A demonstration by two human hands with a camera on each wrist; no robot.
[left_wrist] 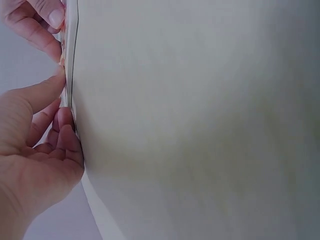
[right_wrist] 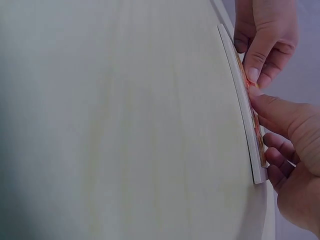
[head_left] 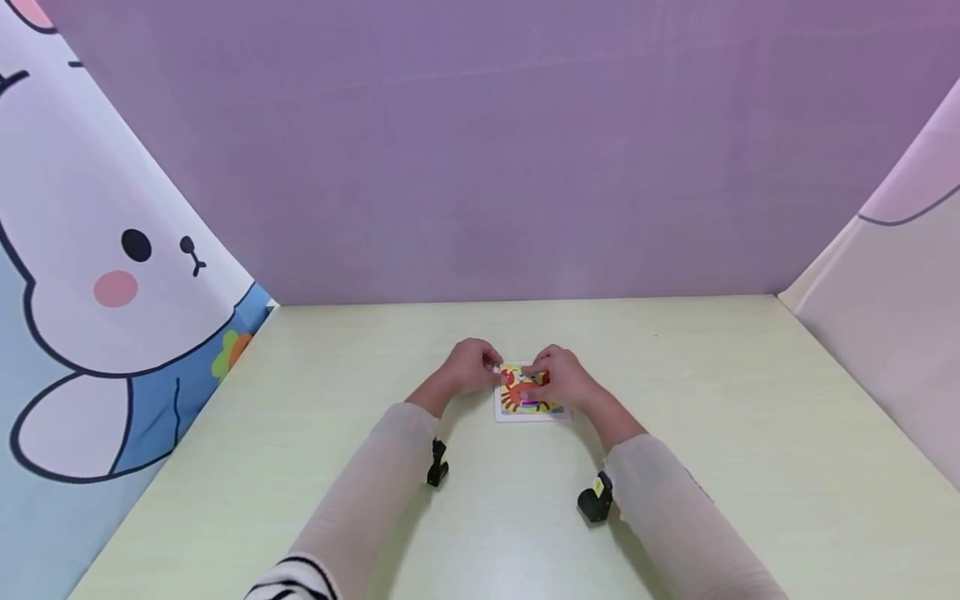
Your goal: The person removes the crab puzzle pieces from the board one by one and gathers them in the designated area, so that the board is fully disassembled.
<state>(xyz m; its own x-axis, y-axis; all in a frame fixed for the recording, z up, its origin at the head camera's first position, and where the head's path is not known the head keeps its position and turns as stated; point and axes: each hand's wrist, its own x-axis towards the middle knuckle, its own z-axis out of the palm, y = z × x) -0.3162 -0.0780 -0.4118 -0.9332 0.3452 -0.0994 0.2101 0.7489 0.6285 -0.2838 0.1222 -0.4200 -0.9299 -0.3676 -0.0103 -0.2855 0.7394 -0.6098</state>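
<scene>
A small square crab picture board [head_left: 512, 414] with a white border lies flat on the table, a red-orange crab on yellow. At its left side my left hand [head_left: 468, 367] grips the edge, thumb over the picture. My right hand [head_left: 567, 379] holds the board from the right, its thumb and forefinger spread over the crab. The right wrist view shows the white rim [right_wrist: 245, 112] edge-on, both thumbs close together on the face. In the left wrist view too, the left hand [left_wrist: 37, 170] has curled fingers beside the edge. The hands hide part of the picture; seams cannot be made out.
Around the board spreads a pale wooden tabletop [head_left: 712, 400]. A purple panel [head_left: 525, 167] rises at its back, with a cartoon-printed panel [head_left: 82, 183] on the left and a pale one [head_left: 892, 317] on the right. Black wrist devices [head_left: 596, 500] hang under both sleeves.
</scene>
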